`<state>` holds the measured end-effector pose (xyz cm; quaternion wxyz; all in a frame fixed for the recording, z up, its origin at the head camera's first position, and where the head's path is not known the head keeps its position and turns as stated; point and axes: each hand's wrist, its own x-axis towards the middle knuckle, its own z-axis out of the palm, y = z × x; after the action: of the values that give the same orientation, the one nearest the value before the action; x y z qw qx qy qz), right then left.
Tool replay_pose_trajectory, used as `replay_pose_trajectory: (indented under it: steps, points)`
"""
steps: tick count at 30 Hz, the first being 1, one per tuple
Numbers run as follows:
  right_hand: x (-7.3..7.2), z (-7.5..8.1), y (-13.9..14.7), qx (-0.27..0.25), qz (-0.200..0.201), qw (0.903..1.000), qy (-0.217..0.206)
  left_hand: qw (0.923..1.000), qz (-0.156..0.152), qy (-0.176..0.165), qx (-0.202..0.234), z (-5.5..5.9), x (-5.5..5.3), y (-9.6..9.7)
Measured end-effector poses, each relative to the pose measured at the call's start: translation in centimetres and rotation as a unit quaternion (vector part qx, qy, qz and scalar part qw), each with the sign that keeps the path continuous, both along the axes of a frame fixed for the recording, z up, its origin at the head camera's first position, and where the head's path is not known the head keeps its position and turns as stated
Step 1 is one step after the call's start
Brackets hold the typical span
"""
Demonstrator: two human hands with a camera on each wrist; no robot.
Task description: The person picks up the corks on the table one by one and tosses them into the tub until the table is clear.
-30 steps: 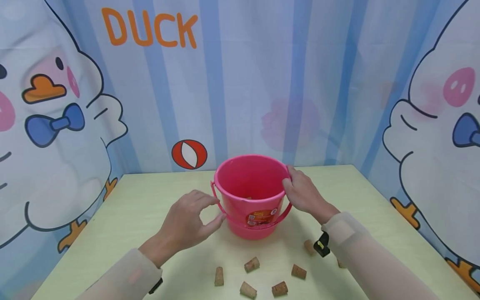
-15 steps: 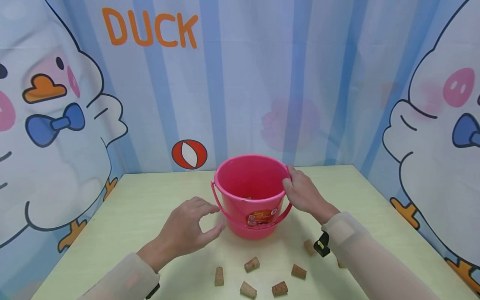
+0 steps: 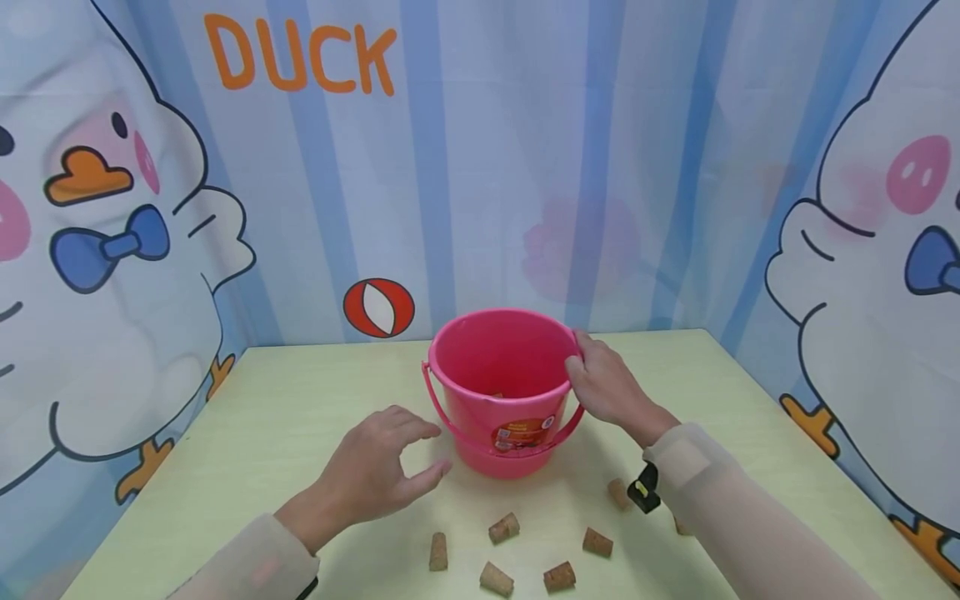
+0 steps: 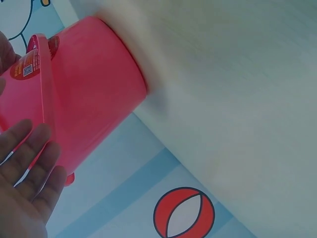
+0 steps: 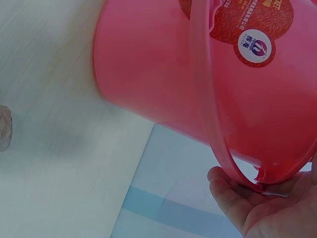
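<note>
A pink bucket (image 3: 472, 417) stands upright on the table, its handle (image 5: 201, 84) hanging down across the front over a red label. My right hand (image 3: 611, 383) grips the bucket's rim on the right, thumb on the near side; the right wrist view shows its fingers under the rim by the handle's joint. To the bucket's left, my left hand (image 3: 372, 465) is held apart from it with fingers loosely extended and nothing in them. Several corks lie in front of the bucket, among them a cork (image 3: 504, 528) and a darker cork (image 3: 559, 577). A sliver of brown shows inside the bucket.
The pale table (image 3: 315, 392) runs back to a striped blue curtain (image 3: 487, 167) printed with ducks. Another cork (image 3: 618, 494) lies near the right wrist, and one more is partly hidden by the right sleeve (image 3: 742, 508).
My left hand has come away from the bucket's handle and moved slightly down. The right hand and the bucket have stayed where they were.
</note>
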<state>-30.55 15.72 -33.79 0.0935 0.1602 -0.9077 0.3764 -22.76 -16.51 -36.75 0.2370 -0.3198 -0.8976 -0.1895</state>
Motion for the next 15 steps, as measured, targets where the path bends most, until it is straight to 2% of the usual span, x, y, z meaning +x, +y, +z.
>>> replay_pose_trajectory:
  steps: [8,15]
  points:
    - [0.01,0.03,-0.01,0.001,-0.005,1.0000,0.000,0.9999,-0.007,-0.008,-0.008,-0.47,0.05,-0.04]
    - [0.02,0.01,0.02,0.001,-0.001,1.0000,-0.003,0.9993,-0.011,-0.031,-0.016,-0.76,0.21,-0.11]
